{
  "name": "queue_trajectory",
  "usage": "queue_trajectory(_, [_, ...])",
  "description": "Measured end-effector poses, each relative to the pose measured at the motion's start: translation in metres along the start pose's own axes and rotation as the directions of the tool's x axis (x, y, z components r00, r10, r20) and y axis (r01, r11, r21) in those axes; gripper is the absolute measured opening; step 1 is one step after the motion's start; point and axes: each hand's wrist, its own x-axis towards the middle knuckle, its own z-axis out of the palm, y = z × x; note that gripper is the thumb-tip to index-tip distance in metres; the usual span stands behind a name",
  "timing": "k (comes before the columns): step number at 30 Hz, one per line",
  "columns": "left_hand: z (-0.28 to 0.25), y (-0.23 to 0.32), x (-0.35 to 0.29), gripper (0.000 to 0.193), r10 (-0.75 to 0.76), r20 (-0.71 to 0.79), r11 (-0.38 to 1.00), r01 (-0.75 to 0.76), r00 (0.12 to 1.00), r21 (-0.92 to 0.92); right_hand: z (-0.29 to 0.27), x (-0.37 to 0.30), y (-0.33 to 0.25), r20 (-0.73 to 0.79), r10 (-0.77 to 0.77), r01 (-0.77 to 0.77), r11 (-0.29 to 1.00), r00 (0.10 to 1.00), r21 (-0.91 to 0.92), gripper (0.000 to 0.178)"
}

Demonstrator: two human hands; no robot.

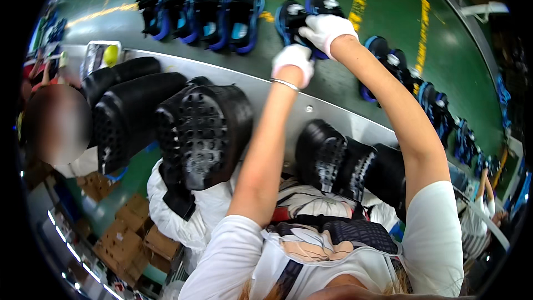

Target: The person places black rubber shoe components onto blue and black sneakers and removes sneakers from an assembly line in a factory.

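Note:
A pair of dark sports shoes with blue edges lies side by side on the green belt (311,86) ahead of me: a left shoe (287,13) and a right shoe (320,1). My left hand (292,62), in a white glove, closes at the near end of the left shoe; its fingertips are partly hidden. From the right, my right hand (326,32), also gloved in white, reaches over the near part of the right shoe. Its fingers bend toward the left shoe and look closed on the pair's upper; the exact hold is hard to make out.
Several similar shoes (241,19) stand in a row to the left, and more (383,61) trail off rightward. Black boots (202,133) with studded soles lie along the metal edge (333,111) before me. Cardboard boxes (125,239) are at lower left. Other people work at both sides.

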Motion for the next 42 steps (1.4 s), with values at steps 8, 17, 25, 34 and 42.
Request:
queue_trajectory(8, [-0.079, 0.021, -0.016, 0.041, 0.034, 0.138, 0.902, 0.029, 0.990, -0.431, 0.012, -0.041, 0.058, 0.145, -0.014, 0.007, 0.999, 0.989, 0.049, 0.044])
queue_trajectory(17, [-0.068, 0.023, -0.021, 0.043, 0.063, 0.116, 0.871, 0.003, 0.991, -0.492, 0.043, -0.062, 0.090, 0.296, 0.120, -0.079, 0.986, 0.948, -0.146, 0.032])
queue_trajectory(25, [0.029, 0.029, -0.036, 0.029, 0.126, -0.104, 0.991, -0.122, 0.987, 0.048, 0.013, -0.066, 0.036, -0.183, -0.154, 0.179, 0.976, 0.971, 0.127, 0.026])
queue_trajectory(34, [0.060, 0.018, -0.066, 0.033, -0.059, -0.516, 0.960, -0.094, 0.855, -0.265, 0.021, -0.030, -0.025, 0.154, -0.009, 0.033, 0.988, 0.988, -0.153, 0.029])
queue_trajectory(42, [0.071, -0.003, -0.054, 0.036, 0.017, -0.547, 0.956, -0.174, 0.837, -0.237, 0.045, -0.020, -0.017, 0.081, -0.052, 0.067, 0.977, 0.995, -0.201, 0.032])
